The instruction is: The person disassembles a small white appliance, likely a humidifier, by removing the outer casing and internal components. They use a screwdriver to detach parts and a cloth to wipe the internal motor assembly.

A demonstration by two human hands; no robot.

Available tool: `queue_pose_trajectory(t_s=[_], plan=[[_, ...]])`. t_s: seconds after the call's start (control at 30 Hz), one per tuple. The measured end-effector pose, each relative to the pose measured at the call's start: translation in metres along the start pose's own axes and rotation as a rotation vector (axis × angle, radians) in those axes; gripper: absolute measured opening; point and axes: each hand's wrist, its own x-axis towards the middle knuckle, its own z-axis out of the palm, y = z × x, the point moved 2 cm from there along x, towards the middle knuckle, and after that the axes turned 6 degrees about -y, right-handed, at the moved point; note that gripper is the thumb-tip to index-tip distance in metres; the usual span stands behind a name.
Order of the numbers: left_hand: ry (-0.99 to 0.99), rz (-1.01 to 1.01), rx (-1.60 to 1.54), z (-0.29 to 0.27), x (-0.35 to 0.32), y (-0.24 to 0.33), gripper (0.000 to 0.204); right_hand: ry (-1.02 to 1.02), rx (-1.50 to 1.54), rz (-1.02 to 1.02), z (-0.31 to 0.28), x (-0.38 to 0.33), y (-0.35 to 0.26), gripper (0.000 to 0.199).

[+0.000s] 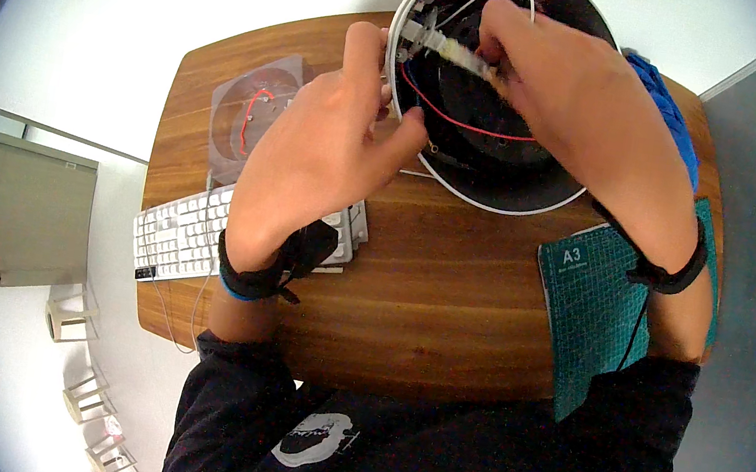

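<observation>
Our black sleeves lowest in view, our left hand (317, 155) gripping the white rim of the round black housing (491, 155) tilted at the wooden table's (419, 290) far edge, our right hand (563, 88) pinching a pale connector (452, 50) inside it, red wire (471, 125) beneath, white keyboard (180, 232) left, green cutting mat (589, 314) right.

White keyboard (180, 232) left on wood table (435, 312), green cutting mat (589, 314) right, clear plastic plate w/ red wire (256, 108) behind kbd.
</observation>
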Motion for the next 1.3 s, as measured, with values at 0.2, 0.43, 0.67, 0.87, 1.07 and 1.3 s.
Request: queue_pose_trajectory(t_s=[0.2,0.43,0.67,0.87,1.07,1.3], plan=[[0.006,0.014,0.002,0.001,-0.001,0.001,0.045,0.017,0.069,-0.039,-0.006,-0.002,-0.007,0.032],[0.017,0.0,0.008,0.0,-0.001,0.002,0.046,0.078,-0.07,-0.123,0.006,0.004,-0.004,0.037],[0.017,0.009,-0.023,0.002,-0.001,-0.002,0.048,0.02,-0.152,-0.153,-0.001,0.005,-0.016,0.036],[0.015,-0.006,-0.013,0.001,-0.002,-0.001,0.049,-0.013,-0.218,-0.092,-0.004,-0.002,-0.031,0.043],[0.015,0.003,-0.038,0.002,-0.001,-0.003,0.049,0.04,-0.174,-0.128,0.001,-0.005,-0.024,0.051],[0.005,-0.003,-0.04,0.002,0.0,-0.005,0.048,-0.022,-0.003,-0.125,0.006,0.003,0.003,0.041]])
